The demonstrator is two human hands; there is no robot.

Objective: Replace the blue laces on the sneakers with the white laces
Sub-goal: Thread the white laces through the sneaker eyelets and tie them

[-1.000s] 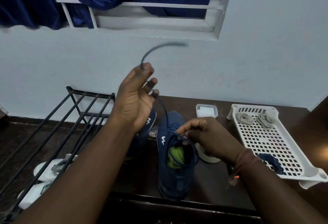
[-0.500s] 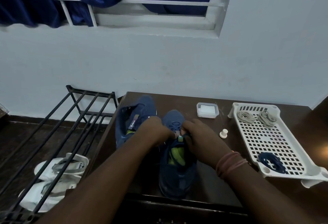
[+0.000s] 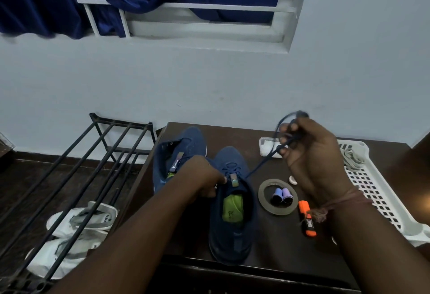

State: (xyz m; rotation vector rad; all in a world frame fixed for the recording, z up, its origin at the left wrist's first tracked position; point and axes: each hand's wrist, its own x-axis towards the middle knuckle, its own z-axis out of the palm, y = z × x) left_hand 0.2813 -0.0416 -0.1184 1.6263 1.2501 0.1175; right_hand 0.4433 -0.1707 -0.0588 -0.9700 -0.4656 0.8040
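Observation:
Two blue sneakers stand on the dark table: the right sneaker (image 3: pixel 232 219) in the middle and the left sneaker (image 3: pixel 179 154) behind it to the left. My left hand (image 3: pixel 204 177) holds the right sneaker at its tongue and eyelets. My right hand (image 3: pixel 311 154) is raised to the right and grips a blue lace (image 3: pixel 265 161), which runs taut from the sneaker's eyelets up into my fingers. White laces (image 3: pixel 352 157) lie at the far end of the white basket (image 3: pixel 372 186).
A tape ring (image 3: pixel 264 197) with two small purple spools (image 3: pixel 282 194) and an orange marker (image 3: pixel 308 220) lie right of the sneaker. A small clear box (image 3: pixel 266 146) sits behind. A black metal rack (image 3: pixel 76 177) stands left of the table over white sandals (image 3: pixel 76 224).
My right hand rose from the sneaker's tongue up and to the right, drawing the blue lace out. The left hand stayed at the eyelets.

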